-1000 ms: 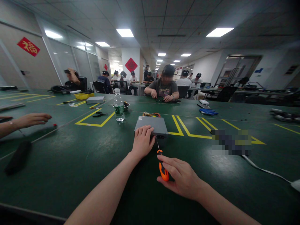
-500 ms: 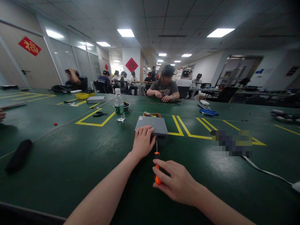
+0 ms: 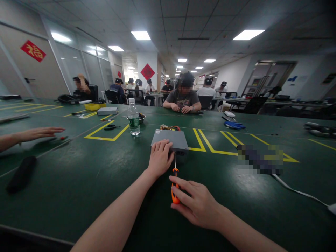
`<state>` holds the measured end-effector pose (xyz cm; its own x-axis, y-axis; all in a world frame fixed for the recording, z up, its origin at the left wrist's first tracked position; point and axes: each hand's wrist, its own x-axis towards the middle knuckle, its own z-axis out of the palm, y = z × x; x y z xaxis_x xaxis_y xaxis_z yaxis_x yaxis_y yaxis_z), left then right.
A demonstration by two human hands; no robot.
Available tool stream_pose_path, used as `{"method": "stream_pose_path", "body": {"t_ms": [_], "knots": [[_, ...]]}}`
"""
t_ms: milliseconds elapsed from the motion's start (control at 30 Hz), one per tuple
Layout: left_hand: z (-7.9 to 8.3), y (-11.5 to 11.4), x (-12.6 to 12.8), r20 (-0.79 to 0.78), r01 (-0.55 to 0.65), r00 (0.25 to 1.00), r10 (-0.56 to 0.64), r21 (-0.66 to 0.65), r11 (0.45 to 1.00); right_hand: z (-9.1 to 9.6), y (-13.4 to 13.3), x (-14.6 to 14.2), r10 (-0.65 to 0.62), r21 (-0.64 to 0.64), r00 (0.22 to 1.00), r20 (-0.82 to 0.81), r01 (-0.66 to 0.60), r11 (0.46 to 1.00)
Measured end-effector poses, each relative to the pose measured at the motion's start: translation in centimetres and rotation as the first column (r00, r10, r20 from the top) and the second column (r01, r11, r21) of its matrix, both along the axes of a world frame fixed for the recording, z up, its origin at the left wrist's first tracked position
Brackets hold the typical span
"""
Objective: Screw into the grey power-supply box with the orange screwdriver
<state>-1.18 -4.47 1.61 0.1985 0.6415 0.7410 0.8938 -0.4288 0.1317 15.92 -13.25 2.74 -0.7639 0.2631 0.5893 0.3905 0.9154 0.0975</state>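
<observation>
A grey metal computer power supply (image 3: 173,138) lies flat on the green table, a bundle of coloured wires (image 3: 170,128) at its far side. My left hand (image 3: 160,157) holds its near left corner, fingers over the top and thumb at the front face. Between the thumb and fingers of my right hand (image 3: 193,201) is the handle of an orange and black screwdriver (image 3: 175,192). The screwdriver's shaft points away from me to the front face of the power supply, by my left thumb. Where exactly its tip sits is too small to tell.
A water bottle (image 3: 133,119) stands left of the power supply, before a metal bowl (image 3: 141,118). Black pliers (image 3: 111,127) and a black pouch-like object (image 3: 21,175) lie further left. Another person's hand (image 3: 42,133) reaches in at the left. A co-worker (image 3: 183,98) sits opposite.
My right hand and the screwdriver handle have shifted slightly left, and the handle has turned. My left hand stays put. At the left, another person's hand has come further over the table.
</observation>
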Motion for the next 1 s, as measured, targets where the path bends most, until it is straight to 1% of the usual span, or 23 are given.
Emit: {"method": "stream_pose_path", "body": {"t_ms": [100,200,300,400,467,533,633,733,800,867,1000], "knots": [[-0.02,0.01,-0.03,-0.004,-0.002,1.0,0.002,0.001,1.0,-0.25,0.08,0.1,0.001,-0.032,0.999,-0.04,-0.003,0.999],[-0.03,0.0,-0.05,-0.005,-0.003,1.0,0.003,0.0,1.0,0.11,-0.11,0.24,-0.007,-0.088,1.0,-0.024,0.005,0.996],[-0.01,-0.04,-0.04,-0.004,-0.002,1.0,0.002,-0.002,1.0,0.5,-0.26,0.34,0.001,-0.046,1.0,0.016,0.0,0.999],[0.05,-0.08,-0.01,-0.005,-0.001,1.0,0.001,-0.003,1.0,0.31,-0.13,0.33,0.008,0.008,1.0,-0.022,-0.008,1.0],[0.09,-0.1,0.01,-0.004,-0.002,1.0,0.002,-0.004,1.0,0.0,0.01,0.3,0.018,-0.002,0.998,-0.054,-0.018,1.0],[0.11,-0.1,0.04,-0.001,-0.001,1.0,0.001,-0.008,1.0,-0.18,0.06,0.27,0.017,-0.038,0.997,-0.072,-0.019,0.999],[0.08,-0.06,0.07,0.003,0.002,1.0,-0.002,-0.009,1.0,0.08,-0.07,0.24,0.011,-0.078,0.999,-0.031,-0.013,0.997],[0.02,-0.02,0.07,0.003,0.002,1.0,-0.002,-0.009,1.0,0.51,-0.19,0.21,0.009,-0.025,0.999,0.032,-0.009,1.0],[0.0,-0.02,0.05,0.003,0.002,1.0,-0.002,-0.008,1.0,0.48,-0.11,0.21,0.006,0.025,1.0,0.007,-0.006,1.0],[0.01,-0.04,0.04,0.0,0.001,1.0,-0.001,-0.005,1.0,0.17,0.06,0.26,0.015,0.045,0.999,-0.043,-0.013,0.999],[0.05,-0.06,0.04,-0.009,-0.008,1.0,0.008,0.002,1.0,-0.26,0.2,0.4,0.023,-0.008,0.996,-0.084,-0.024,1.0]]}}
